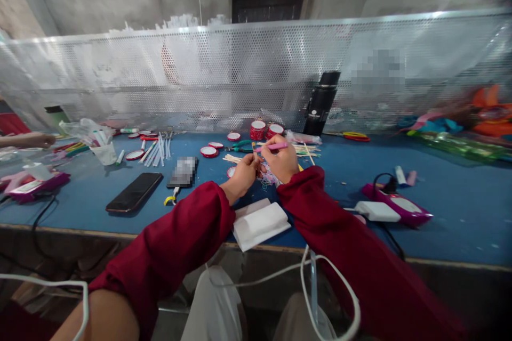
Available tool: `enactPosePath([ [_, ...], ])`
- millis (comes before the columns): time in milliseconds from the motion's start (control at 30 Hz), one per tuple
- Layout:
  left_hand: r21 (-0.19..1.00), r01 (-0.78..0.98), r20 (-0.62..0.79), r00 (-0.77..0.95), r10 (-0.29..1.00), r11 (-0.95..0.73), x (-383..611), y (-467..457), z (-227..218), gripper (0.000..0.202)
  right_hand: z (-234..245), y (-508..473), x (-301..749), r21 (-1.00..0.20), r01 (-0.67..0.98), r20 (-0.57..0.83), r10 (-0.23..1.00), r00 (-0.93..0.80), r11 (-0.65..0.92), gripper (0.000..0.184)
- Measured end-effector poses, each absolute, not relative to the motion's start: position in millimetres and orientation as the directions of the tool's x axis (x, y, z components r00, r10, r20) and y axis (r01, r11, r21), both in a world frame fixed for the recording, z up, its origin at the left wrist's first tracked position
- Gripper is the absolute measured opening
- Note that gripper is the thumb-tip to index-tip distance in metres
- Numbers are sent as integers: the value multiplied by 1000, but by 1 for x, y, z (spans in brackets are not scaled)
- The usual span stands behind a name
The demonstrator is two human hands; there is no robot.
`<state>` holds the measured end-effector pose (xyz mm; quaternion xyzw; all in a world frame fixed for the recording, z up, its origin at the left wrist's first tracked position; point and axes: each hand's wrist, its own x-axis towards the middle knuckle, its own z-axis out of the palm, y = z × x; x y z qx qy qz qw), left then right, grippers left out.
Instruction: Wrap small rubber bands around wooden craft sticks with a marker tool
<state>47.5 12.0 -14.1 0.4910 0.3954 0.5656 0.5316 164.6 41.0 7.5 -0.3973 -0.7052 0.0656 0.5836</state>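
Note:
Over the middle of the blue table, my right hand grips a pink pen that points left. Close beside it, my left hand is closed, with a small, thin yellowish tip showing above the fingers; its kind is too small to tell. The pen's end is near that tip, but I cannot tell whether they touch. Below my hands lie a tangle of pale thin strands and folded white paper. Behind them are wooden sticks, green-handled pliers and small red drums.
A black bottle leans by the perforated metal screen. Phones, white sticks and a cup of pens lie left. A purple power strip sits right. Another person's hand reaches in far left.

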Motion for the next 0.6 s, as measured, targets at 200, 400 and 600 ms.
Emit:
enactPosePath([
  [200, 968, -214, 140, 41, 989, -128, 48, 14, -17, 17, 7, 42, 166, -551, 521, 767, 642, 8, 652, 11],
  [400, 969, -209, 139, 35, 990, -129, 47, 14, -17, 15, 10, 39, 166, -553, 528, 773, 633, 38, 644, 12],
  [600, 971, -200, 139, 28, 990, -131, 48, 14, -16, 17, 7, 42, 165, -555, 513, 767, 642, 11, 655, 11],
])
